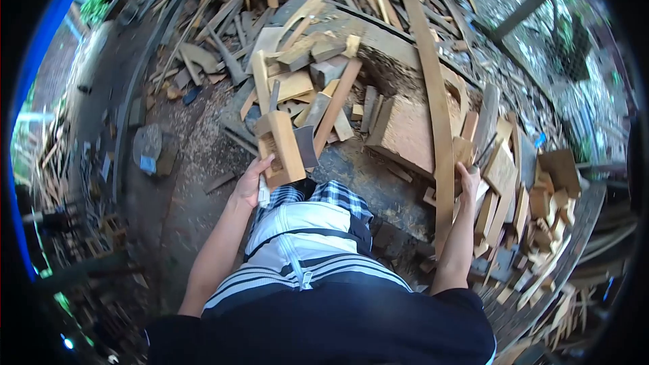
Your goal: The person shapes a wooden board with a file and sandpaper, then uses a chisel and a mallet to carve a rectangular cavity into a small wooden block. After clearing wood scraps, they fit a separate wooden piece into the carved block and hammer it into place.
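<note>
My left hand (253, 181) is closed around the lower left edge of a light wooden block (289, 147) with a recess along one face. The block is held upright in front of my lap. Right beside it is a dark curved sheet (306, 145), partly behind the block. A small white piece (263, 194) shows just under the left fingers. Over on the right, my right hand (468, 181) is closed at a small wooden block (462, 151). A long, narrow plank (433, 108) leans just left of that hand, running toward me.
A pile of offcuts (297, 81) lies ahead, and a thick pale wood block (407, 134) sits right of it. More cut pieces (541, 223) crowd the bench at right. Scrap wood (230, 34) covers the ground beyond. A stone (149, 145) stands on the left.
</note>
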A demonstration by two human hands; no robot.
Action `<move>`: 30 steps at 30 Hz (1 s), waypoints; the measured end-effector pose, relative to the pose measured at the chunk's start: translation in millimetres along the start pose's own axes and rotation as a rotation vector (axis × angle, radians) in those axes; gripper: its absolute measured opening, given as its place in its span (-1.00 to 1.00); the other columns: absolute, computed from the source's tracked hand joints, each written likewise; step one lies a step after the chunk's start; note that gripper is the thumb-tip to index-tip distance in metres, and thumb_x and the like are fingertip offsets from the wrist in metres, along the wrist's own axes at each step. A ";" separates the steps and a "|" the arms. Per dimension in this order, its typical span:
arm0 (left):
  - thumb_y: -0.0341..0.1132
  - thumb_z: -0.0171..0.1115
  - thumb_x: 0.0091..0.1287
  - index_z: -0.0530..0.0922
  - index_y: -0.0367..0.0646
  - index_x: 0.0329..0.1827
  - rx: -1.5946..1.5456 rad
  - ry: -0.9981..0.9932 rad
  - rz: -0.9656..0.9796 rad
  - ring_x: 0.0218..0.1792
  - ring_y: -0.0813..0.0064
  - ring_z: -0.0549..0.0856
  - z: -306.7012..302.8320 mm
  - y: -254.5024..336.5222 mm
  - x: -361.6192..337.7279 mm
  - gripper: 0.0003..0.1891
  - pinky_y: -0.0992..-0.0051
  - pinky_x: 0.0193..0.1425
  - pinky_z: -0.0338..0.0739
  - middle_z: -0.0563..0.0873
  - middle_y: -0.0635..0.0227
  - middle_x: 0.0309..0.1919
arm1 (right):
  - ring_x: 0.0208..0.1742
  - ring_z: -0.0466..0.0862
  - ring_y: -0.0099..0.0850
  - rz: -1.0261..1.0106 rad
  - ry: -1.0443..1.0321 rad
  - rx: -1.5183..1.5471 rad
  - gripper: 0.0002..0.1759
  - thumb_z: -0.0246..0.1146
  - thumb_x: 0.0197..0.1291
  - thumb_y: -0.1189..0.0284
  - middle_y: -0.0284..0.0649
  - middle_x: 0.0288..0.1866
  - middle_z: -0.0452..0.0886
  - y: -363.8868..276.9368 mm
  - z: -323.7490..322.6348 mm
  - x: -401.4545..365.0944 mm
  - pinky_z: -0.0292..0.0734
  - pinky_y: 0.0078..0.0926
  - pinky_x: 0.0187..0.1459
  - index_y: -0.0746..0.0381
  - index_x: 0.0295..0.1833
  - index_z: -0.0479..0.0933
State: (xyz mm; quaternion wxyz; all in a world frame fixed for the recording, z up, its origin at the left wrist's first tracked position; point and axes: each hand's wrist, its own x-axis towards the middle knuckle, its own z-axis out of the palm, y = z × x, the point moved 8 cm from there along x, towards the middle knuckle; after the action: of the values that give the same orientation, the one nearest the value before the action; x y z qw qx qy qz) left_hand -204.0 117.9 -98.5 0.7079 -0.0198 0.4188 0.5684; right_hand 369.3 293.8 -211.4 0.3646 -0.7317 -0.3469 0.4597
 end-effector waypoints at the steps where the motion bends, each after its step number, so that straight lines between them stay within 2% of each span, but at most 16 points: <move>1: -0.35 0.22 0.37 0.27 -0.22 0.35 0.021 0.003 0.004 0.10 0.34 0.66 0.9 0.7 -2.0 -0.48 0.31 0.15 0.61 0.60 0.19 0.11 | -0.43 0.60 -0.56 -0.017 0.002 0.004 -0.70 0.43 0.07 0.44 -0.31 -0.25 0.65 9.2 -0.9 10.0 0.46 -0.59 -0.49 0.24 -0.11 0.52; 4: -0.33 0.21 0.37 0.33 -0.24 0.31 0.118 0.033 0.074 0.09 0.31 0.66 -1.0 2.9 -1.2 -0.52 0.26 0.19 0.59 0.62 0.17 0.09 | -0.47 0.59 -0.55 0.015 -0.016 -0.045 -0.73 0.44 0.06 0.44 -0.30 -0.29 0.66 6.3 -2.1 11.3 0.45 -0.58 -0.50 0.26 -0.13 0.56; 6: -0.34 0.20 0.37 0.28 -0.24 0.35 0.110 0.023 0.082 0.10 0.35 0.65 4.5 6.0 -6.5 -0.48 0.32 0.19 0.59 0.59 0.20 0.12 | -0.55 0.55 -0.55 -0.101 0.054 0.172 -0.70 0.45 0.05 0.43 -0.29 -0.34 0.68 -2.3 -5.8 11.1 0.41 -0.57 -0.53 0.28 -0.11 0.61; 7: -0.34 0.20 0.37 0.29 -0.24 0.35 0.145 0.029 0.090 0.10 0.36 0.65 5.3 7.3 -8.7 -0.49 0.33 0.20 0.59 0.59 0.20 0.12 | -0.60 0.51 -0.56 -0.088 0.122 0.145 -0.65 0.45 0.08 0.43 -0.28 -0.36 0.69 -7.1 -16.0 10.2 0.38 -0.59 -0.55 0.31 -0.02 0.61; 8: -0.34 0.20 0.37 0.30 -0.24 0.34 0.182 0.037 0.093 0.11 0.37 0.65 3.0 9.6 -12.4 -0.49 0.34 0.20 0.58 0.59 0.21 0.12 | -0.61 0.49 -0.60 0.002 0.194 0.102 -0.72 0.44 0.11 0.43 -0.31 -0.36 0.68 -40.0 -14.0 -18.3 0.36 -0.65 -0.56 0.30 -0.08 0.62; 9: -0.36 0.20 0.36 0.18 -0.18 0.44 0.168 0.018 0.080 0.16 0.37 0.62 -3.3 9.2 -13.5 -0.39 0.33 0.22 0.57 0.53 0.22 0.20 | -0.60 0.49 -0.61 -0.078 0.144 0.256 -0.73 0.44 0.11 0.42 -0.31 -0.37 0.67 -50.8 -13.7 -14.6 0.35 -0.66 -0.56 0.28 -0.10 0.62; 10: -0.36 0.20 0.36 0.18 -0.18 0.44 0.164 0.028 0.089 0.16 0.37 0.62 -8.6 9.5 -16.5 -0.39 0.33 0.22 0.57 0.53 0.22 0.20 | -0.58 0.50 -0.63 -0.152 0.102 0.411 -0.75 0.44 0.12 0.42 -0.32 -0.37 0.66 -59.9 -18.8 -7.8 0.34 -0.68 -0.55 0.27 -0.12 0.61; 12: -0.39 0.19 0.35 0.00 -0.07 0.54 0.257 0.092 0.238 0.26 0.35 0.53 -14.4 20.8 -20.9 -0.25 0.32 0.26 0.53 0.41 0.20 0.32 | -0.53 0.51 -0.64 -0.189 0.092 0.472 -0.73 0.46 0.11 0.40 -0.34 -0.37 0.65 -82.7 -26.2 -3.1 0.33 -0.68 -0.55 0.25 -0.12 0.59; 13: -0.43 0.17 0.35 -0.22 0.08 0.60 0.280 0.107 0.231 0.38 0.34 0.38 -16.6 23.1 -24.7 -0.12 0.33 0.34 0.44 0.24 0.21 0.45 | -0.48 0.53 -0.64 -0.187 0.045 0.472 -0.68 0.45 0.11 0.41 -0.35 -0.30 0.64 -95.6 -23.4 -4.8 0.32 -0.69 -0.54 0.25 -0.05 0.57; 14: -0.43 0.17 0.35 -0.22 0.08 0.60 0.274 0.102 0.234 0.38 0.34 0.38 -16.4 23.6 -27.1 -0.12 0.33 0.34 0.44 0.24 0.21 0.45 | -0.48 0.53 -0.64 -0.195 0.044 0.469 -0.68 0.45 0.11 0.41 -0.35 -0.30 0.64 -115.4 -13.9 -15.9 0.32 -0.69 -0.54 0.25 -0.05 0.57; 17: -0.46 0.15 0.36 -0.35 0.13 0.60 0.343 0.148 0.335 0.48 0.36 0.21 -15.7 31.6 -39.7 -0.05 0.37 0.46 0.23 0.03 0.26 0.54 | -0.37 0.59 -0.62 -0.240 -0.040 0.375 -0.63 0.41 0.14 0.49 -0.36 -0.20 0.60 -175.7 45.0 -64.1 0.35 -0.72 -0.56 0.21 0.06 0.49; 18: -0.46 0.15 0.36 -0.35 0.13 0.60 0.332 0.152 0.344 0.48 0.36 0.21 -20.4 31.1 -39.5 -0.05 0.37 0.46 0.23 0.03 0.26 0.54 | -0.33 0.61 -0.61 -0.259 -0.214 0.414 -0.66 0.39 0.16 0.51 -0.38 -0.23 0.58 -178.7 71.6 -61.4 0.37 -0.73 -0.56 0.19 0.03 0.48; 21: -0.50 0.12 0.34 -0.31 0.11 0.60 0.348 0.130 0.379 0.52 0.39 0.13 -27.5 30.7 -40.4 -0.07 0.38 0.52 0.10 -0.01 0.29 0.57 | -0.42 0.50 -0.64 -0.169 -0.338 0.395 -0.67 0.44 0.11 0.41 -0.41 -0.30 0.52 -181.7 149.0 -88.8 0.33 -0.71 -0.51 0.12 -0.07 0.47; 24: -0.50 0.11 0.34 -0.30 0.11 0.61 0.312 0.150 0.433 0.51 0.39 0.14 -38.6 28.4 -43.5 -0.08 0.38 0.51 0.11 0.00 0.27 0.56 | -0.37 0.50 -0.63 -0.008 -0.541 0.352 -0.66 0.47 0.08 0.38 -0.41 -0.31 0.50 -180.8 238.1 -133.5 0.33 -0.68 -0.51 0.08 -0.14 0.43; 26: -0.46 0.10 0.38 -0.27 0.10 0.61 0.278 0.213 0.423 0.50 0.38 0.18 -45.8 27.2 -52.6 -0.12 0.40 0.49 0.13 0.05 0.23 0.55 | -0.33 0.50 -0.62 0.088 -0.696 0.340 -0.65 0.45 0.09 0.38 -0.42 -0.31 0.49 -164.4 290.3 -154.3 0.33 -0.66 -0.51 0.09 -0.09 0.44; 30: -0.38 0.12 0.42 -0.27 0.14 0.61 0.270 0.350 0.464 0.49 0.41 0.18 -67.6 35.4 -84.2 -0.14 0.41 0.48 0.13 0.07 0.22 0.55 | -0.29 0.54 -0.60 0.112 -1.002 0.222 -0.64 0.41 0.12 0.42 -0.40 -0.24 0.52 -162.2 370.4 -217.9 0.32 -0.69 -0.53 0.14 -0.02 0.42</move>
State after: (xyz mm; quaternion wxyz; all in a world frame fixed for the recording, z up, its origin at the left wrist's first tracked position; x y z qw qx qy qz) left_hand -271.9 30.0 -74.7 0.4730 0.0727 0.5991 0.6419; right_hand -74.9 269.7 -96.9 0.2041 -0.3958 -0.3883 0.8068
